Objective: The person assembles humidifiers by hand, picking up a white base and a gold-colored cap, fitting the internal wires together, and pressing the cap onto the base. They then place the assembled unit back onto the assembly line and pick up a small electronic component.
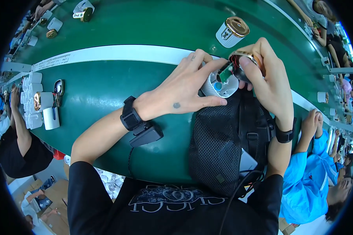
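Left fingers [215, 102] clamp white housing [228, 87]; right fingers [250, 69] grip gold-rimmed cap [236, 61], green board [226, 73] at housing's mouth.

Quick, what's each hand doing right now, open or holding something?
Left hand: closed around the white cup-shaped housing.
Right hand: closed, holding the gold-rimmed lid with its green circuit board.
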`<move>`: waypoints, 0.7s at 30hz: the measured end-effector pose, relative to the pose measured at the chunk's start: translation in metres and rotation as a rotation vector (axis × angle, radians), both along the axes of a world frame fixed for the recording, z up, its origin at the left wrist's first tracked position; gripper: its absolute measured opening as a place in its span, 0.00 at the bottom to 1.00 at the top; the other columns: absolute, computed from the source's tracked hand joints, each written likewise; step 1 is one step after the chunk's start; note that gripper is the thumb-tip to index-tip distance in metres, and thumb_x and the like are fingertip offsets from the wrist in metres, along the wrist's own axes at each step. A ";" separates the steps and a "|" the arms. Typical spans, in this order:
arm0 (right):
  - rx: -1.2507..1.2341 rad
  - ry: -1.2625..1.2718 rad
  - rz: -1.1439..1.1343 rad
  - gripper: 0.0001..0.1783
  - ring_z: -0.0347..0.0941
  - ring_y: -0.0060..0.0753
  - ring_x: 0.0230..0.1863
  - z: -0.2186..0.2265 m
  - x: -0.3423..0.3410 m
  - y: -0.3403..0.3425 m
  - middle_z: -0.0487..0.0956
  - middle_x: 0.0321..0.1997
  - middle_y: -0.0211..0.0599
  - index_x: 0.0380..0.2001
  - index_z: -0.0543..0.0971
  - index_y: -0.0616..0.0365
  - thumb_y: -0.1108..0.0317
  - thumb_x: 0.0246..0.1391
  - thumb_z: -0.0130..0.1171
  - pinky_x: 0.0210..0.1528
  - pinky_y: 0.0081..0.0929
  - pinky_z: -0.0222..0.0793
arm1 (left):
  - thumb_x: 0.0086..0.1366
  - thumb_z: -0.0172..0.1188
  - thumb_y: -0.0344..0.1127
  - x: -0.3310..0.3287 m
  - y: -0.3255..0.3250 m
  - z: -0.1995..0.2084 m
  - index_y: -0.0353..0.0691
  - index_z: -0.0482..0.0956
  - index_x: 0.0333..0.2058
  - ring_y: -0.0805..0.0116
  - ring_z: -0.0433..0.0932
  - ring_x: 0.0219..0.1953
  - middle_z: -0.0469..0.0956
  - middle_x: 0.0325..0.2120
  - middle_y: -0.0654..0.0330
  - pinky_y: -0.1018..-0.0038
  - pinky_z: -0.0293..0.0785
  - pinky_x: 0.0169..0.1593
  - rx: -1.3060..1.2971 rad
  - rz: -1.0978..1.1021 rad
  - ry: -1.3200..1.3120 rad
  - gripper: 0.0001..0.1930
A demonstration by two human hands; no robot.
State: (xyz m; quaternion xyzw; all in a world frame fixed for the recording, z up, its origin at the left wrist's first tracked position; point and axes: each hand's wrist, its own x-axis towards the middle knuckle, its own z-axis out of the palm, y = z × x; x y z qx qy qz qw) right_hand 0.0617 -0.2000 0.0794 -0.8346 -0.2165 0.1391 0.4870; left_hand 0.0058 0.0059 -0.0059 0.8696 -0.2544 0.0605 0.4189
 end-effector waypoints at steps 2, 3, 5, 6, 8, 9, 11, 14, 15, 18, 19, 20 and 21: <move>0.002 -0.056 -0.019 0.09 0.76 0.28 0.30 -0.007 -0.004 0.001 0.76 0.27 0.39 0.34 0.71 0.61 0.69 0.64 0.59 0.32 0.25 0.71 | 0.57 0.74 0.47 -0.001 -0.003 0.005 0.37 0.68 0.63 0.50 0.74 0.47 0.68 0.48 0.51 0.61 0.74 0.51 -0.114 0.003 0.086 0.39; 0.005 -0.116 -0.031 0.06 0.77 0.29 0.30 -0.013 -0.005 0.001 0.76 0.28 0.40 0.36 0.73 0.61 0.70 0.65 0.58 0.33 0.26 0.71 | 0.57 0.74 0.47 -0.002 -0.003 0.007 0.37 0.68 0.63 0.50 0.74 0.47 0.68 0.48 0.51 0.61 0.74 0.51 -0.117 0.002 0.090 0.39; 0.008 -0.172 -0.035 0.05 0.77 0.30 0.31 -0.021 -0.005 0.003 0.77 0.30 0.41 0.38 0.74 0.61 0.71 0.66 0.56 0.34 0.27 0.72 | 0.57 0.74 0.45 -0.006 -0.003 0.019 0.38 0.68 0.63 0.50 0.77 0.45 0.70 0.48 0.50 0.62 0.76 0.49 -0.088 0.038 0.298 0.39; 0.020 -0.305 0.039 0.05 0.77 0.28 0.34 -0.025 -0.004 0.005 0.77 0.34 0.40 0.41 0.75 0.61 0.72 0.67 0.53 0.39 0.26 0.72 | 0.57 0.74 0.45 -0.008 -0.003 0.022 0.38 0.68 0.63 0.50 0.78 0.44 0.72 0.47 0.50 0.62 0.77 0.47 -0.073 0.060 0.401 0.39; 0.043 -0.569 0.186 0.11 0.76 0.25 0.41 -0.031 -0.003 0.008 0.77 0.40 0.37 0.48 0.77 0.63 0.74 0.69 0.47 0.48 0.23 0.73 | 0.57 0.74 0.44 -0.009 -0.008 0.010 0.38 0.68 0.62 0.50 0.79 0.43 0.73 0.47 0.50 0.61 0.77 0.47 -0.163 0.046 0.375 0.38; 0.041 -0.566 0.193 0.11 0.76 0.25 0.41 -0.033 -0.003 0.008 0.77 0.40 0.37 0.48 0.77 0.63 0.74 0.69 0.47 0.48 0.23 0.73 | 0.56 0.74 0.44 -0.009 -0.010 0.002 0.37 0.68 0.62 0.49 0.79 0.43 0.74 0.46 0.50 0.61 0.76 0.48 -0.250 0.026 0.343 0.38; 0.038 -0.508 0.188 0.13 0.77 0.32 0.38 -0.036 -0.005 0.008 0.78 0.40 0.41 0.51 0.78 0.60 0.76 0.67 0.50 0.42 0.27 0.73 | 0.56 0.74 0.44 -0.008 -0.011 0.000 0.37 0.68 0.62 0.49 0.79 0.42 0.76 0.46 0.50 0.61 0.76 0.48 -0.343 0.014 0.312 0.38; 0.001 -0.469 0.209 0.16 0.77 0.35 0.41 -0.030 -0.009 0.008 0.79 0.43 0.41 0.53 0.79 0.59 0.78 0.64 0.52 0.45 0.29 0.72 | 0.56 0.74 0.44 -0.009 -0.008 0.000 0.38 0.69 0.62 0.50 0.80 0.42 0.78 0.46 0.48 0.61 0.77 0.47 -0.286 0.003 0.349 0.38; -0.031 -0.460 0.222 0.17 0.78 0.34 0.45 -0.024 -0.013 0.006 0.79 0.46 0.40 0.53 0.80 0.58 0.79 0.63 0.52 0.51 0.30 0.71 | 0.56 0.74 0.44 -0.010 -0.008 0.000 0.38 0.69 0.62 0.50 0.80 0.42 0.78 0.46 0.48 0.61 0.77 0.47 -0.292 0.004 0.348 0.38; -0.138 -0.531 0.289 0.19 0.78 0.35 0.50 -0.009 -0.017 -0.005 0.79 0.52 0.39 0.52 0.81 0.57 0.80 0.58 0.55 0.58 0.33 0.70 | 0.56 0.73 0.44 -0.012 -0.010 0.001 0.40 0.68 0.63 0.52 0.81 0.43 0.78 0.45 0.49 0.62 0.77 0.47 -0.290 -0.023 0.362 0.38; -0.207 -0.610 0.340 0.20 0.78 0.37 0.52 -0.004 -0.018 -0.010 0.79 0.54 0.39 0.51 0.82 0.56 0.79 0.54 0.58 0.59 0.36 0.70 | 0.56 0.73 0.44 -0.012 -0.011 0.002 0.40 0.68 0.63 0.52 0.81 0.43 0.78 0.45 0.49 0.62 0.77 0.47 -0.295 -0.024 0.360 0.38; -0.265 -0.693 0.399 0.21 0.78 0.39 0.54 -0.002 -0.017 -0.011 0.79 0.56 0.39 0.50 0.83 0.55 0.79 0.50 0.61 0.60 0.38 0.70 | 0.56 0.73 0.44 -0.012 -0.011 0.002 0.40 0.68 0.63 0.52 0.81 0.43 0.78 0.45 0.48 0.62 0.77 0.47 -0.299 -0.036 0.400 0.38; -0.259 -0.697 0.409 0.21 0.78 0.39 0.54 0.001 -0.019 -0.012 0.79 0.56 0.39 0.50 0.83 0.55 0.79 0.50 0.61 0.60 0.38 0.70 | 0.57 0.73 0.45 -0.012 -0.010 0.003 0.41 0.68 0.63 0.52 0.81 0.44 0.78 0.45 0.48 0.61 0.78 0.48 -0.302 -0.050 0.441 0.38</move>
